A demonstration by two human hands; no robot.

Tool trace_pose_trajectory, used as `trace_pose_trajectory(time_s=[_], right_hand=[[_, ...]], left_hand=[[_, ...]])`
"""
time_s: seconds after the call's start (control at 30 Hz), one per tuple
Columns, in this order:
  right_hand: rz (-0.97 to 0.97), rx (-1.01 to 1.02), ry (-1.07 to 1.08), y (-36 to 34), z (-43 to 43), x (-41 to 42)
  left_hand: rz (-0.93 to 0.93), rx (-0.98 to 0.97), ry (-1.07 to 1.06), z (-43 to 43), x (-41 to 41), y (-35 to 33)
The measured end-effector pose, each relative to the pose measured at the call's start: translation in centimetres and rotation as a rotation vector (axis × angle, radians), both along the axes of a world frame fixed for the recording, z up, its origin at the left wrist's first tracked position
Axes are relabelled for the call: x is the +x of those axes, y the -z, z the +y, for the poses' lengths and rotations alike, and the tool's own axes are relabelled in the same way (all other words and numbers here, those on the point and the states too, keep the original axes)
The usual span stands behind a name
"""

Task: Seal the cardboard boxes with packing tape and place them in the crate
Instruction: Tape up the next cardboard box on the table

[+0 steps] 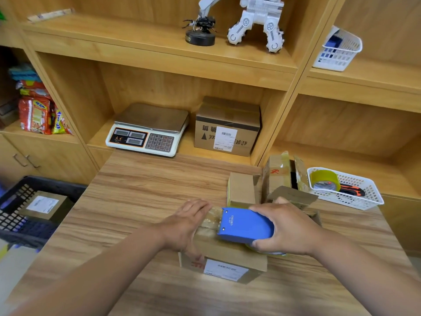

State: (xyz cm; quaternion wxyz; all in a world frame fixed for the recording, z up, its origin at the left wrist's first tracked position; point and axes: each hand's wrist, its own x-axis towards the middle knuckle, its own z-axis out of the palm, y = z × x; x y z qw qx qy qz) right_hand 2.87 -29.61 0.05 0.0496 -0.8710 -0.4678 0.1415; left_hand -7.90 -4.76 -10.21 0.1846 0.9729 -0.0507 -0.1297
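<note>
While the left hand (189,224) is pressing flat fingers onto the tape (213,221), the right hand (284,229) is clamping the blue tape dispenser (245,224) atop the mid-table cardboard box (223,254): sealing underway, next probably pulling rightward.

Head-worn wide-angle view looks down and forward, close over table (141,192), toward shelves (145,39).

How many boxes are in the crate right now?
1: a labelled box in the black crate, left of the table. The crate is cropped, so others may be hidden.
</note>
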Motion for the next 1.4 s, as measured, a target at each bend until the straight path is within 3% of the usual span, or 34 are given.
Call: trace_pose_trajectory(time_s=[0.57, 1.27, 1.4], right_hand=[[0.009, -0.186, 0.115, -0.7, -11.4, 3.7], [0.028, -0.203, 0.163, 6.6, -10.9, 3.7], [0.021, -0.207, 0.181, 7.5, -11.0, 3.3]], left_hand=[[0.096, 0.004, 0.013, -0.3, 0.0, -1.0], [0.112, 0.024, 0.000, -0.6, 0.0, -1.2], [0.115, 0.125, 0.045, -0.9, 0.2, -1.3]])
